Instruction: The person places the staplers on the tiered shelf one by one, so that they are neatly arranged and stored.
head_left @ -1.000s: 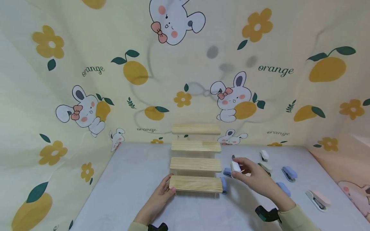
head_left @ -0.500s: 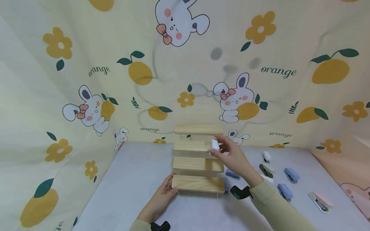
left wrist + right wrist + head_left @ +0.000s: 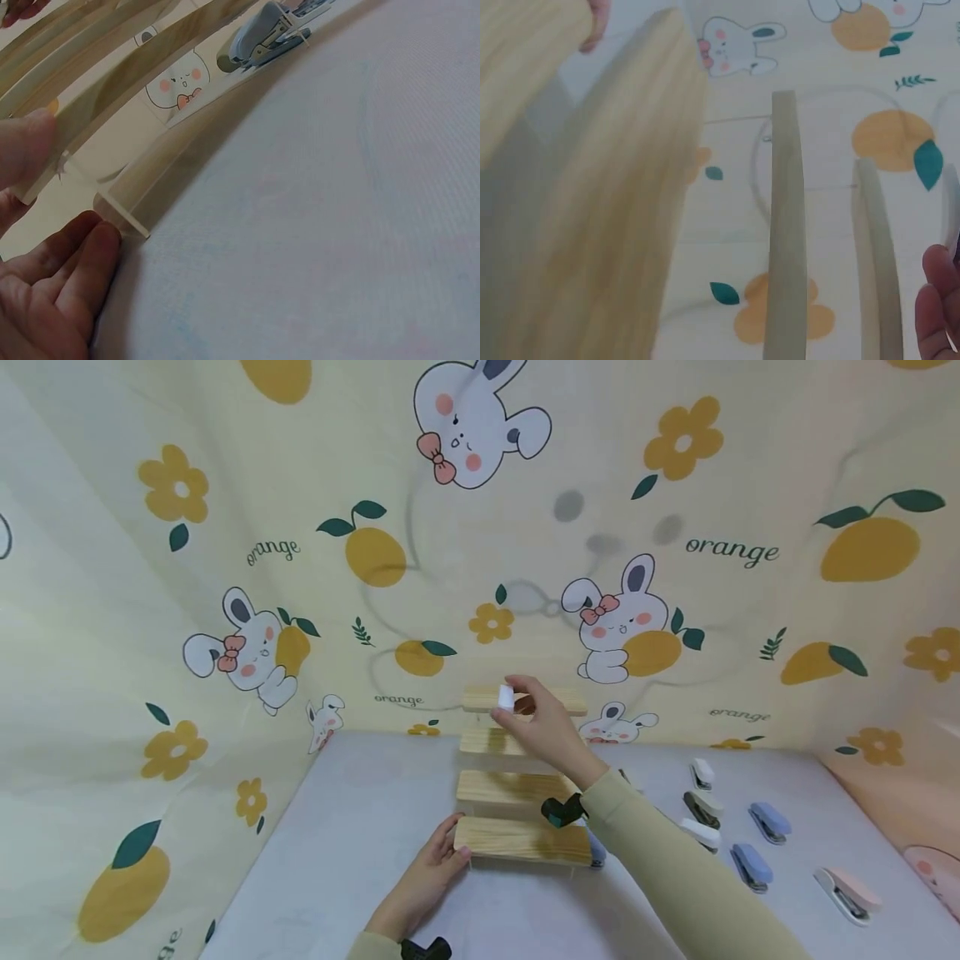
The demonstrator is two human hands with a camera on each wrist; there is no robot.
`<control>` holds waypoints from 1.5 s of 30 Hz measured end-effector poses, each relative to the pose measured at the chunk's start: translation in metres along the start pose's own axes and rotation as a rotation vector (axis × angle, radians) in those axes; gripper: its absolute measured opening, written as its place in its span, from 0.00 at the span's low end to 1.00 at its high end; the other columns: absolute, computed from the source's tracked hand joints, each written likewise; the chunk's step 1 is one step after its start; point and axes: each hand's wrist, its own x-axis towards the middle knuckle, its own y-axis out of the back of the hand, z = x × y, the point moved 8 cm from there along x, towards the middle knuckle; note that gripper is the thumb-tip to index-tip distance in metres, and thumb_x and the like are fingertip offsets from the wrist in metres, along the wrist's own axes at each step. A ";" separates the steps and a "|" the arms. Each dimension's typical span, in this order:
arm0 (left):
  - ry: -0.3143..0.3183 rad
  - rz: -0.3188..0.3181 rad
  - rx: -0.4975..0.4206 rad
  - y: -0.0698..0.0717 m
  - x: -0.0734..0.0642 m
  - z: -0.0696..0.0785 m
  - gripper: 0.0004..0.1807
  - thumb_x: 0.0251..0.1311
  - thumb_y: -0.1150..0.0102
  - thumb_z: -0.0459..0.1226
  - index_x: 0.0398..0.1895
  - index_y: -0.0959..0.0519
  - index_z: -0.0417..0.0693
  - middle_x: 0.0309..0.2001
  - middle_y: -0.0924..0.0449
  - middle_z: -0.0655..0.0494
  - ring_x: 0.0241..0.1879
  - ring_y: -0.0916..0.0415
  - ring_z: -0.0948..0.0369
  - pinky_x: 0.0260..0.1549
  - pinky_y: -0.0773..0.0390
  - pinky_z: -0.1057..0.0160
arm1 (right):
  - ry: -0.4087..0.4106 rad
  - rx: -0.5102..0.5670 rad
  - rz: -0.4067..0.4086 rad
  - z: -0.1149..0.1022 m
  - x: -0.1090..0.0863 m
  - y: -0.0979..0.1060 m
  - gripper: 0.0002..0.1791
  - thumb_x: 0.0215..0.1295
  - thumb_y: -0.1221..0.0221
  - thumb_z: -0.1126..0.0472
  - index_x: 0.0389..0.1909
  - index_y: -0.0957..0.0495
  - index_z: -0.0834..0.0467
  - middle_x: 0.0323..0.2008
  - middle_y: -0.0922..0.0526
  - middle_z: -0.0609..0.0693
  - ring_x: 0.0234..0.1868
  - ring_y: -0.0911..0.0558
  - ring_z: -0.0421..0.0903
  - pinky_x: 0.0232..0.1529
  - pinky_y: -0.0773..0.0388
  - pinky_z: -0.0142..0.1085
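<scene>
A stepped rack with several pale wooden shelves on clear supports stands mid-table. My left hand grips the left end of its lowest shelf. In the left wrist view the thumb lies on the board and the fingers bend below, beside a clear support. Up at the top shelf, my right hand pinches a small white stapler between thumb and fingers. Whether the stapler touches the shelf I cannot tell. The right wrist view catches only the stapler's edge and some fingertips.
A blue stapler sits against the rack's lower right side. Further right lie a white stapler, a dark green one, another white one, two blue ones and a pink one. A patterned cloth hangs behind.
My right hand has carried the white stapler from the table right of the rack, leftward and up to the top shelf. The left hand keeps its grip on the lowest shelf.
</scene>
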 end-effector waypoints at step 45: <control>-0.021 -0.003 0.051 0.002 0.001 0.001 0.40 0.65 0.43 0.51 0.76 0.48 0.53 0.72 0.44 0.42 0.71 0.47 0.49 0.68 0.47 0.48 | -0.116 -0.121 -0.055 0.014 0.010 0.000 0.37 0.62 0.40 0.39 0.68 0.34 0.52 0.64 0.29 0.52 0.53 0.25 0.48 0.54 0.25 0.45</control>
